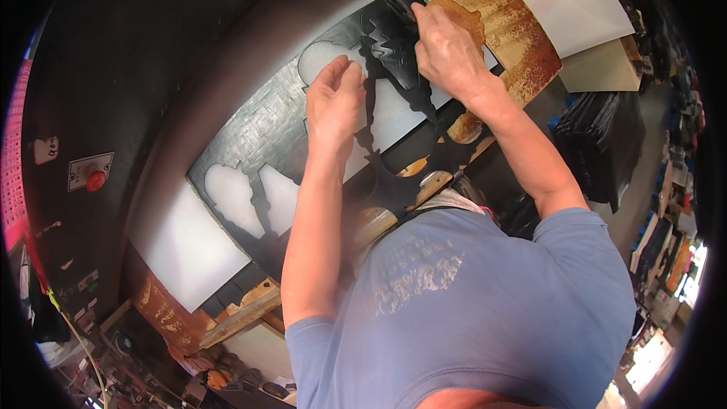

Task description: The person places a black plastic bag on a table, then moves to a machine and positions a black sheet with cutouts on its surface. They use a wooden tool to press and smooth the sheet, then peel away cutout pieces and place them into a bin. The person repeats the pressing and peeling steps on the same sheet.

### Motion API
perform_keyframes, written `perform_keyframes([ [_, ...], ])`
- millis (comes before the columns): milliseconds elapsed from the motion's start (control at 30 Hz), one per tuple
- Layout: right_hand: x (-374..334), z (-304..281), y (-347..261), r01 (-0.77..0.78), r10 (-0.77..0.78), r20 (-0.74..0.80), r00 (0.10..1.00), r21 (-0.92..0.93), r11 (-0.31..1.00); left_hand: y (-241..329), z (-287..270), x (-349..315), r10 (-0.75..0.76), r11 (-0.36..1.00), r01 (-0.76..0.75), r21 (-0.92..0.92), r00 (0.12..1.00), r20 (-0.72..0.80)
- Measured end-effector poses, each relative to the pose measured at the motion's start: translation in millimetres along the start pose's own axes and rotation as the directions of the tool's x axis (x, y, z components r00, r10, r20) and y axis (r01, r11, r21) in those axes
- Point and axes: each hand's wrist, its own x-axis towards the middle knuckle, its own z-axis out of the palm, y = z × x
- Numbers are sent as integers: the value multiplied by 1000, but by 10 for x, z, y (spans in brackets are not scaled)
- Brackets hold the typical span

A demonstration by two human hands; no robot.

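A black sheet [265,113] with shaped cut-outs lies across a white board [189,246], its near edge hanging in ragged strips. My right hand [450,53] is closed on a bunch of thin dark flat pieces [395,4] above the sheet's far right part. Just left of that hand, a jagged dark piece [390,49] lies over the sheet. My left hand [337,98] hovers over a rounded cut-out beside the middle of the sheet, thumb and fingers pinched together. What its fingertips hold, if anything, I cannot make out.
A dark machine body with a red button [95,181] stands at the left. Worn, rusty brown surface [522,38] shows beyond the board at the right, near a white panel [572,4]. A stack of black sheets [598,136] sits to my right. Wooden edging [238,318] runs along the near left.
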Motion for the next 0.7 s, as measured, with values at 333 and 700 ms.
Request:
perform_keyframes([
  [333,16,184,-109,25,-22,132,991,-21,999,-7,29,302,24,995,-17,-96,997,77],
  [700,65,-34,-154,-167,157,314,936,5,986,-251,202,359,42,657,137,-742,975,217],
])
